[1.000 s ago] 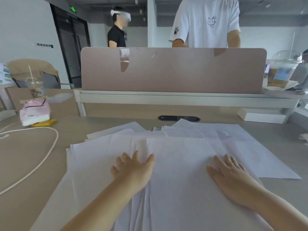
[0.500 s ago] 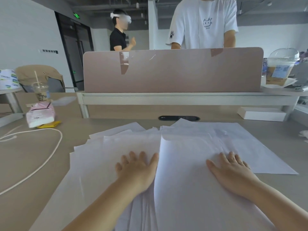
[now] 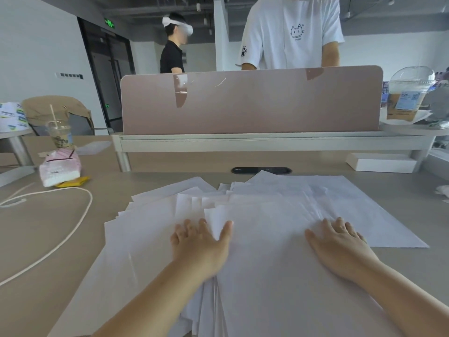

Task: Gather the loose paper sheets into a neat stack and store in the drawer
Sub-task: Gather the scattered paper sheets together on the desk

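Loose white paper sheets fanned across the beige laminate desk top, far edges staggered and out of line, one sheet splayed to the right toward the desk's open area. Left hand flat on the pile, palm down, fingers spread, thumb lying against the raised left edge of the topmost sheet; nothing pinched. Right hand likewise flat and spread on the same sheet, pressing rather than gripping. No drawer in view.

Judged stage: early gathering, sheets not yet squared.

Risks, as judged from the layout:
- Creasing or buckling of the top sheet, if both palms push inward while the lower layers stay put under friction.
- Lower sheets sliding off the near desk edge, where the pile already overhangs out of view.
- The right-hand splayed sheet left behind, lying outside both palms.
- The white cord loop at left caught and dragged, should the pile be swept that way.
- The pink tissue pack and the lidded plastic cup with straw well apart, unlikely to interfere.
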Demonstrator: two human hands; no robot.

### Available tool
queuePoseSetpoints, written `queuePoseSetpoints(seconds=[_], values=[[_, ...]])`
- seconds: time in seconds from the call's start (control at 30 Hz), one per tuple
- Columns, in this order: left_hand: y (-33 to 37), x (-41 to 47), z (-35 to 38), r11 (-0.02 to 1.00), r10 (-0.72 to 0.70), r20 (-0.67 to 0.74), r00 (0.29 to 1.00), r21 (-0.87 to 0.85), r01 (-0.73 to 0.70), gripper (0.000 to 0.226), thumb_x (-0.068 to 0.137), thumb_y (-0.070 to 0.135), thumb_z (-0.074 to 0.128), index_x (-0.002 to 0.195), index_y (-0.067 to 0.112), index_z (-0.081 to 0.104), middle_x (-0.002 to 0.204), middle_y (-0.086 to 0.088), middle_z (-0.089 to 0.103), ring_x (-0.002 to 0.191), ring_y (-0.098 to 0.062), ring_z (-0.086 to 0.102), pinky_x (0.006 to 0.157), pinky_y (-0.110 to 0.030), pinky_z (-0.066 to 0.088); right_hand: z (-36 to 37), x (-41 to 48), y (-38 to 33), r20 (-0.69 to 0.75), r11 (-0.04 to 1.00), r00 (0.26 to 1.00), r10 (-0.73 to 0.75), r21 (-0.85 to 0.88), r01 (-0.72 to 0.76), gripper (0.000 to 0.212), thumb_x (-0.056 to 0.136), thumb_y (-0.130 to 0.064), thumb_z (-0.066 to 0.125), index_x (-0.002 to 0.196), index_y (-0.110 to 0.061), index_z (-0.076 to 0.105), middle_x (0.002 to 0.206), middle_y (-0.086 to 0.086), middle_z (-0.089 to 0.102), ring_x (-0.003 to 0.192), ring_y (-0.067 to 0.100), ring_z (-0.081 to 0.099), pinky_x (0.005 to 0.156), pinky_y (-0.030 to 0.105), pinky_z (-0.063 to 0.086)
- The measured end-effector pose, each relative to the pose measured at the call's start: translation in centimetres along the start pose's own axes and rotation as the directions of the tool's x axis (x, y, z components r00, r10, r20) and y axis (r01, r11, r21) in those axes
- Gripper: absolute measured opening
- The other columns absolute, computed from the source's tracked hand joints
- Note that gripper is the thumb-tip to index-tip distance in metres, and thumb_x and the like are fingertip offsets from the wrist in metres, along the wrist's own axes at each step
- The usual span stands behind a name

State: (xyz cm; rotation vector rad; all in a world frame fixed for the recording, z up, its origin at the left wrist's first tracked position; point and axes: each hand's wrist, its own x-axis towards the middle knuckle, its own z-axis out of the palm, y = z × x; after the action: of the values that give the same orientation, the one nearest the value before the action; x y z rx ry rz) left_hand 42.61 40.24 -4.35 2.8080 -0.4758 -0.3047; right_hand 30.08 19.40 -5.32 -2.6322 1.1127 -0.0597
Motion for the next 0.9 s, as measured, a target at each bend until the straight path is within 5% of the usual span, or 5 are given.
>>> queuePoseSetpoints(seconds=[0.17,0.4,0.67,0.8,0.9], values=[[2.0,-1.1,-0.6,0.946,0.158,-0.013,0.987,-0.286,-0.155,0.078,0.090,0.066,0.024,0.153,0.021,0.014,0.162,-0.003,0.014,0.148,-0.024,0.011,0.118,-0.039,0.012,0.0,0.2,0.2,0.010,1.000,1.000,-0.002,0.031,0.002,0.069,0.094,-0.054,0.020,0.150,-0.013,0.022,0.161,0.015,0.010,0.149,0.028,0.006,0.119,0.041,0.012],[-2.7,0.4,-1.2,0.965,-0.212,-0.004,0.977,0.154,0.210,0.087,0.080,0.077,0.003,0.153,0.030,-0.002,0.162,-0.013,-0.010,0.147,-0.039,-0.010,0.115,-0.057,0.001,-0.8,0.4,1.2,-0.024,0.999,0.999,-0.031,-0.014,0.030,0.070,0.092,-0.059,0.020,0.152,-0.023,0.016,0.163,0.009,0.004,0.150,0.025,0.001,0.119,0.040,0.009],[1.4,-1.2,-1.5,0.881,0.212,-0.120,0.970,-0.406,-0.243,0.053,0.091,0.056,0.038,0.131,0.022,0.048,0.128,0.006,0.055,0.128,-0.022,0.046,0.097,-0.031,0.035,-0.9,0.3,1.2,-0.024,0.990,0.999,-0.029,0.140,0.032,0.081,0.080,-0.069,0.032,0.146,-0.023,0.030,0.148,0.004,0.038,0.137,0.026,0.034,0.107,0.040,0.033],[-2.7,1.0,-2.3,0.977,-0.184,-0.143,0.972,0.081,0.197,0.077,0.088,0.068,0.013,0.153,0.026,0.009,0.162,-0.013,0.006,0.147,-0.040,0.002,0.113,-0.059,-0.001,-1.6,0.9,1.8,-0.143,0.995,0.988,0.058,0.088,-0.045,0.077,0.088,-0.064,0.029,0.153,-0.024,0.017,0.162,0.009,0.011,0.149,0.028,0.007,0.118,0.045,0.011],[-4.0,1.4,-2.2,0.945,-0.325,0.005,0.946,0.051,0.324,0.090,0.080,0.079,0.006,0.153,0.028,-0.005,0.161,-0.017,-0.011,0.146,-0.042,-0.010,0.114,-0.058,-0.002,-1.7,1.4,2.6,-0.017,0.997,0.999,0.049,-0.052,-0.050,0.078,0.088,-0.068,0.018,0.154,-0.026,0.009,0.164,0.005,-0.002,0.150,0.023,-0.006,0.119,0.045,-0.001]])
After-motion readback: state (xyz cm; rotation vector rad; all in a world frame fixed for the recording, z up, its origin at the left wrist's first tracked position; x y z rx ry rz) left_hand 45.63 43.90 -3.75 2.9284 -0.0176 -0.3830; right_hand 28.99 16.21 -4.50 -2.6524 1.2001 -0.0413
